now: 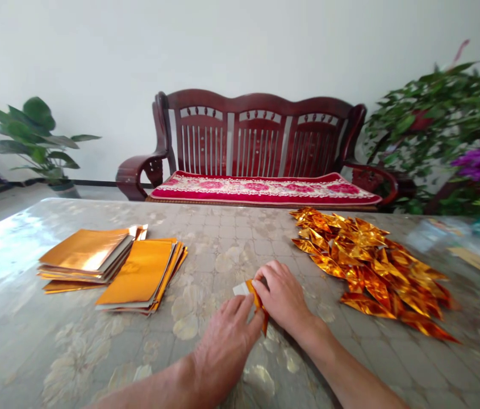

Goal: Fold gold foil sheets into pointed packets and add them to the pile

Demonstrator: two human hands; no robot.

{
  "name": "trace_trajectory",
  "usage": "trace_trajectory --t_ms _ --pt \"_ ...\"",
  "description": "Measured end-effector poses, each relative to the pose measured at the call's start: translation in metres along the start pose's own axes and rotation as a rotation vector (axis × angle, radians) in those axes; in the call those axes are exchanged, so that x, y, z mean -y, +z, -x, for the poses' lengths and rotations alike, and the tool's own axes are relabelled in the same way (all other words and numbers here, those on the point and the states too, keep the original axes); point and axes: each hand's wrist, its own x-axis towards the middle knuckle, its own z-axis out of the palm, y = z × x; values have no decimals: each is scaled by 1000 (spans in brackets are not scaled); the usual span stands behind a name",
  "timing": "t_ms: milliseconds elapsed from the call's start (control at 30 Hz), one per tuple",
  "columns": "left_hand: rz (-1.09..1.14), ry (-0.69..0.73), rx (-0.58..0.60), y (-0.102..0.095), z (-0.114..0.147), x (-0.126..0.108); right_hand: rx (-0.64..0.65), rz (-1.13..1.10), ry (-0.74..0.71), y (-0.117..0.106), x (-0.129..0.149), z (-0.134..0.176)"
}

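Note:
Between my two hands is a partly folded sheet of gold foil paper (251, 286), its pale underside showing at the left end and a narrow gold point sticking out toward me. My left hand (228, 338) presses on its near side, thumb and fingers closed on the paper. At the far end my right hand (281, 292) pinches it with curled fingers. Both hands rest low over the table, and they cover much of the sheet. To their right lies a heap of folded gold foil pieces (363, 255) with pointed ends.
Two stacks of flat gold paper, a rear stack (84, 250) and a front stack (137, 272), lie on the left of the patterned table (222, 221). Clear plastic bags (438, 233) are at the far right. Behind stands a wooden bench (257, 136), with plants either side.

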Motion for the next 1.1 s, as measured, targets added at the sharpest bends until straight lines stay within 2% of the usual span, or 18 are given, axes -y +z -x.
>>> trace_trajectory --t_ms 433,733,1100 --pt "20 33 13 -2 -1 -2 108 110 22 -9 11 -6" --pt "17 72 -4 1 -1 -4 118 84 -138 -12 7 -7" --pt "41 122 -24 -2 3 -5 148 68 -88 -13 6 -10"
